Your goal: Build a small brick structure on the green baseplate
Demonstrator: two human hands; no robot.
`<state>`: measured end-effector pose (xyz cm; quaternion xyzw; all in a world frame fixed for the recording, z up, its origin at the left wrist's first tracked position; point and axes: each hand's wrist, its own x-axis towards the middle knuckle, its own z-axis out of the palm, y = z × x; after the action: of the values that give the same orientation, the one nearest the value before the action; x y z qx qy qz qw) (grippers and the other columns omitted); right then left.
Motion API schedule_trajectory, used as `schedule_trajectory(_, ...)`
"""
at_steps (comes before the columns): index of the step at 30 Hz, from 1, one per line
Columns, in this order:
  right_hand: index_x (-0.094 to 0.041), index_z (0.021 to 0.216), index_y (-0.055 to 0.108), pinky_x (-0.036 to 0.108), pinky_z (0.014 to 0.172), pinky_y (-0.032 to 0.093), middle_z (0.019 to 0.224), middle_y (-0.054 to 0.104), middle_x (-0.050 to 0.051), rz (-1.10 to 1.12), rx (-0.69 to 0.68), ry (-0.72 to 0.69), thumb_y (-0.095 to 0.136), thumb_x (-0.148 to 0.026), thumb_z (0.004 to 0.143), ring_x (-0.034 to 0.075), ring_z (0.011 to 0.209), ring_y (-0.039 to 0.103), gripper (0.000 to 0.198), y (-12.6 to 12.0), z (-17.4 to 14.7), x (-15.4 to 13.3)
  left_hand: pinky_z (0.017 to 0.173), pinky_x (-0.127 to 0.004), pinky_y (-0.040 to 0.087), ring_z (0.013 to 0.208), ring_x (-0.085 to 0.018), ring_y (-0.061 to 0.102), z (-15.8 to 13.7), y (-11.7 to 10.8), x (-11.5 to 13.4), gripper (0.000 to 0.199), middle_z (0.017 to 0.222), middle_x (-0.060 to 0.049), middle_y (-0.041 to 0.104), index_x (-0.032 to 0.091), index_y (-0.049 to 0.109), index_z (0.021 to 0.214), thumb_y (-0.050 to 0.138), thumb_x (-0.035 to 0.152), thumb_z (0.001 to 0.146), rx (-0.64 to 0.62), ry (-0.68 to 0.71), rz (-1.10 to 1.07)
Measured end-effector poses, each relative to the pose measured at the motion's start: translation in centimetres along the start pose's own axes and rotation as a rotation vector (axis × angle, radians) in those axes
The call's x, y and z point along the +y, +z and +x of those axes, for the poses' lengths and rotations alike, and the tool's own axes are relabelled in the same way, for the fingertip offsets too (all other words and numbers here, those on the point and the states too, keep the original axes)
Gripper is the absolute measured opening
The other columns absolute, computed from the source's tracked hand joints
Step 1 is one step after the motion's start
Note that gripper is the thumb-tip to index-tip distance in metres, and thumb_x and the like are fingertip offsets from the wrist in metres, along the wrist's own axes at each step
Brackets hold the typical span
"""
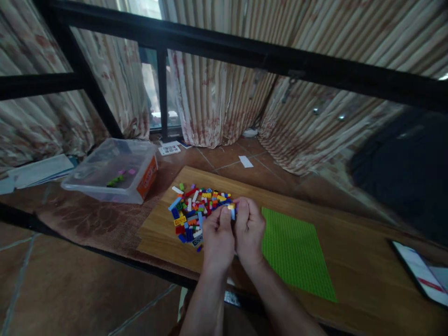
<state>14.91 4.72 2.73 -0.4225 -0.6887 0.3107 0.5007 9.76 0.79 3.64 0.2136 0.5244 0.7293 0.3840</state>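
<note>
Patterned curtains [224, 88] along far side. Wooden worktop [364, 261] below, running left to right. Clear plastic tub [105, 192] at far left, off the wood, few pieces inside. Green baseplate [297, 252] flat on worktop, right of the hands. Loose pile of mixed-colour bricks [192, 219] on worktop's left part. Left hand [219, 235] and right hand [249, 228] close together at pile's right edge, fingertips pinching small light-blue and yellow pieces [233, 213]; joined or not, can't tell.
</note>
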Motion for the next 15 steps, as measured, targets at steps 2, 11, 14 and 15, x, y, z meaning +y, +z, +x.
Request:
schedule_trajectory(2, -0.023, 0.083, 0.060, 0.028, 0.066, 0.043, 0.076, 0.061, 0.000, 0.065, 0.044, 0.075, 0.039, -0.039, 0.095, 0.015, 0.071, 0.056, 0.030, -0.9, -0.1, -0.2, 0.070, -0.023, 0.045, 0.072, -0.014, 0.058, -0.8, 0.8, -0.4, 0.025, 0.075, -0.001, 0.067, 0.015, 0.070, 0.082, 0.057, 0.037, 0.086, -0.013, -0.026, -0.038)
schedule_trajectory(11, -0.022, 0.082, 0.057, 0.023, 0.047, 0.038, 0.068, 0.056, -0.002, 0.654, 0.042, 0.591, 0.044, -0.062, 0.084, 0.012, 0.052, 0.047, 0.042, -5.2, 0.0, 0.4, 0.080, -0.027, 0.049, 0.090, -0.017, 0.063, -2.4, 3.0, -1.4, 0.028, 0.105, -0.007, 0.068, 0.018, 0.066, 0.106, 0.058, 0.038, 0.088, -0.113, 0.034, 0.127)
schedule_trajectory(14, -0.022, 0.081, 0.058, 0.026, 0.060, 0.044, 0.075, 0.060, 0.000, 0.465, 0.007, 0.444, 0.054, -0.061, 0.082, 0.015, 0.068, 0.055, 0.039, -5.3, -0.2, 0.9, 0.089, -0.031, 0.046, 0.098, -0.019, 0.062, -2.8, 3.3, -1.4, 0.028, 0.107, -0.009, 0.068, 0.018, 0.065, 0.109, 0.054, 0.035, 0.091, -0.085, 0.155, 0.311)
schedule_trajectory(15, -0.022, 0.079, 0.058, 0.027, 0.064, 0.045, 0.075, 0.061, 0.000, 0.403, 0.001, 0.396, 0.056, -0.057, 0.082, 0.015, 0.071, 0.056, 0.036, -5.2, -0.2, 1.1, 0.090, -0.031, 0.046, 0.097, -0.019, 0.062, -2.9, 3.4, -1.4, 0.027, 0.107, -0.009, 0.068, 0.018, 0.066, 0.109, 0.053, 0.035, 0.091, -0.070, 0.177, 0.350)
